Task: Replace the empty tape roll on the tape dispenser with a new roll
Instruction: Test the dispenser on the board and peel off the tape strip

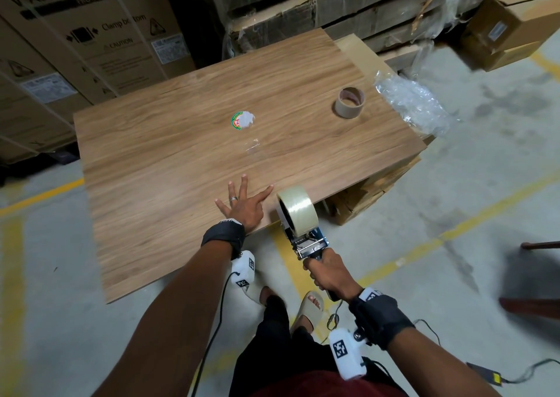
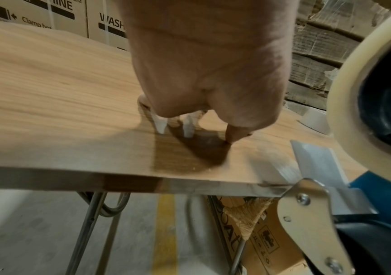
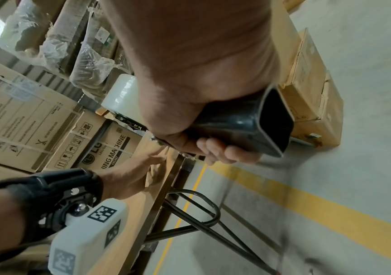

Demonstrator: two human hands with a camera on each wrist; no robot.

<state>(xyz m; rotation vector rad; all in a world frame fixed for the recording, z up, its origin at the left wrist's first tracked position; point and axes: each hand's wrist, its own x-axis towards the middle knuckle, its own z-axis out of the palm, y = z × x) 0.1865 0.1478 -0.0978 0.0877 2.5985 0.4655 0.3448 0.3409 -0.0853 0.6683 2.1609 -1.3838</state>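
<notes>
A blue and metal tape dispenser (image 1: 309, 242) carries a full roll of clear tape (image 1: 298, 208) and hangs at the near right edge of the wooden table (image 1: 188, 142). My right hand (image 1: 328, 275) grips its black handle (image 3: 248, 121) from below the edge. The same roll (image 2: 359, 104) fills the right side of the left wrist view, with the dispenser's metal plate (image 2: 307, 214) under it. My left hand (image 1: 242, 201) rests flat on the table just left of the dispenser, fingers spread. An empty brown cardboard core (image 1: 350, 101) stands at the table's far right.
A round green and red label (image 1: 242, 120) and a scrap of clear film (image 1: 253, 146) lie mid-table. Crumpled plastic wrap (image 1: 412, 105) hangs off the right edge. Large cartons (image 1: 85, 32) stand behind; wrapped stacks (image 1: 333, 8) at the back. Concrete floor with yellow lines surrounds the table.
</notes>
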